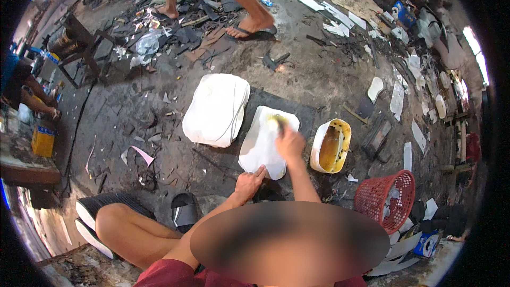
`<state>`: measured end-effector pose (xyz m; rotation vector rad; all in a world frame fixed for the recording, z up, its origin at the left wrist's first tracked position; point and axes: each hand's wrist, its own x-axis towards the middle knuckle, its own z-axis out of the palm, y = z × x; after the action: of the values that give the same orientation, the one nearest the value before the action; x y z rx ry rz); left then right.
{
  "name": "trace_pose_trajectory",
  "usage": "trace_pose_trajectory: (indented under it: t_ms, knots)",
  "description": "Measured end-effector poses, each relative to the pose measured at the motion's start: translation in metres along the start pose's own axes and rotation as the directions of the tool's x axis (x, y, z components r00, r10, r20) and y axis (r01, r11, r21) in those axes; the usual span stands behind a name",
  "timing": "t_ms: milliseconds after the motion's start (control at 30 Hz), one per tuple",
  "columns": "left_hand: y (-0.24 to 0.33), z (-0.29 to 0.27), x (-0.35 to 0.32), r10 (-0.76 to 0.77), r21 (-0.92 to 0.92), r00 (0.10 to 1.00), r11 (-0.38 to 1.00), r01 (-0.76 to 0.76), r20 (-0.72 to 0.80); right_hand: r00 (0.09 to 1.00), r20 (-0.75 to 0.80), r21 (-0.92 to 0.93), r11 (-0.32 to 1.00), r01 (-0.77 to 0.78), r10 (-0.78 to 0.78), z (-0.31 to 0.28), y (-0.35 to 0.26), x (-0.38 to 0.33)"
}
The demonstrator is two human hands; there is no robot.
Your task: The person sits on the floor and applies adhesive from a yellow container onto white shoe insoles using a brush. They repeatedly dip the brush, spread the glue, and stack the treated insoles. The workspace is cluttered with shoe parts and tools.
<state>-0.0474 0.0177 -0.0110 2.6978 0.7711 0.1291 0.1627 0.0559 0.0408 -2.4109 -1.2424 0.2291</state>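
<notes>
Head view: a white, round-cornered flat sheet (260, 146) lies on a dark flat mat (259, 95) on the grimy grey floor (127, 122). Work on it looks partly done, judging by a yellowish smear near its far end; most of the remaining visible surface appears white. The right hand (291, 144) has its fingers closed around a dark-handled brush-like tool with a yellow tip (280, 123), blurred, over that far end. The left hand (249, 185) rests an extended finger on the near edge; whether it also grips from beneath, I cannot tell. A stack of similar white sheets (215, 109) sits just left; whether those are coated is unclear.

Just right stands an oblong, yellow-stained white tub (317, 151) holding amber liquid (331, 143). Farther right is a red plastic lattice basket (366, 196). The right hand hides part of the sheet's right edge; another person's sandalled foot (252, 24) stands beyond, amid scraps.
</notes>
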Motion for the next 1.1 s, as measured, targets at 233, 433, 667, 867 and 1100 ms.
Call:
trace_pose_trajectory:
  t_ms: [233, 433, 667, 867, 1100]
  knots:
    - [-0.002, 0.006, -0.005, -0.043, -0.143, 0.999, 0.989, 0.039, -0.028, 0.988, 0.124, -0.005, 0.996, -0.089, 0.089, 0.012, -0.016, 0.072]
    - [0.002, 0.001, -0.001, -0.114, -0.179, 0.993, 0.977, 0.113, 0.008, 0.835, 0.521, -0.037, 0.973, 0.227, -0.176, 0.016, -0.039, 0.126]
    - [0.010, -0.005, 0.005, -0.170, -0.266, 0.985, 0.949, 0.166, 0.010, 0.830, 0.451, 0.007, 0.931, 0.364, -0.328, 0.005, -0.036, 0.088]
    - [0.054, -0.006, -0.012, -0.100, -0.329, 0.995, 0.939, 0.104, 0.027, 0.677, 0.586, 0.061, 0.858, 0.510, -0.445, 0.014, -0.042, -0.032]
    - [0.083, 0.013, -0.015, -0.005, -0.447, 1.000, 0.894, 0.008, 0.007, 0.645, 0.586, 0.198, 0.858, 0.473, -0.491, -0.007, -0.047, -0.103]
